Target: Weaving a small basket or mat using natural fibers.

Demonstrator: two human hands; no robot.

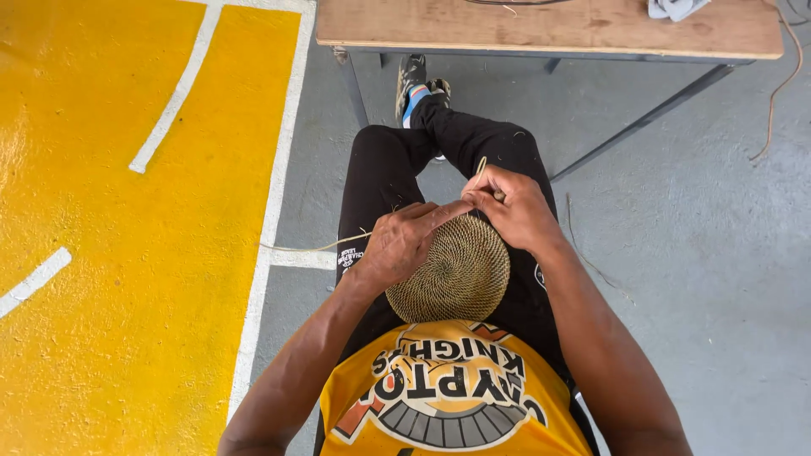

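Woven disc point(452, 274), round, coiled in tight rings of tan fibre, sits on our lap against the black trousers point(384, 169), just above the hem of the yellow shirt point(448, 397). Our left hand point(401, 241) lies flat over the disc's upper-left edge, fingers pressed together & pointing right, tips meeting the other hand. Our right hand point(515, 207) is at the disc's top rim, thumb & forefinger pinched on a thin pale strand point(480, 165) that sticks up a little betw. them. A longer loose strand point(317, 247) trails off to the left from under the left hand, over the knee & onto the floor. Legs are crossed, one dark shoe point(411, 78) showing near the counter leg. Wooden counter point(549, 25) w/ metal frame stands ahead of us; a grey cloth point(676, 8) on its far edge. Floor is grey concrete point(701, 253) on the right, yellow paint w/ white lines point(127, 211) on the left. A thin cord point(777, 93) hangs off the counter's right end.
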